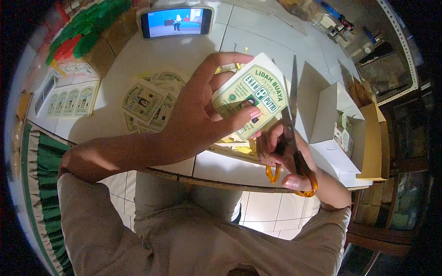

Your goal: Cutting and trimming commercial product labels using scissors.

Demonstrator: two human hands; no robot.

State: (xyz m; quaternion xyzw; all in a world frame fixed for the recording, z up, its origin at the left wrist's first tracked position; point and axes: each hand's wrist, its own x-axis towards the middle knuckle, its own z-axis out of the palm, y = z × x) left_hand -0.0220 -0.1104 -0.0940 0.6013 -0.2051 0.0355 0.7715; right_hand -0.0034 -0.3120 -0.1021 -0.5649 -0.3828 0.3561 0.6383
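Observation:
My left hand (pixel 207 114) holds up a printed paper label (pixel 266 81) with green lettering and a small portrait, thumb across its front and fingers behind. In my right hand (pixel 276 148) is a pair of scissors (pixel 294 103) with amber plastic handles, its blades parted and pointing away from me along the label's right edge. Whether the blades touch the paper I cannot tell. Beneath both hands lie yellow and white paper scraps (pixel 241 146), partly hidden. A loose pile of similar cut labels (pixel 143 101) lies on the white tiled table, left of my left hand.
A smartphone (pixel 176 22) stands at the table's far side, its screen lit. Uncut label sheets (pixel 72 98) lie at the left, near a cardboard box (pixel 100 57). At the right stand an open white box (pixel 333 138) with labels inside and a brown carton (pixel 376 145).

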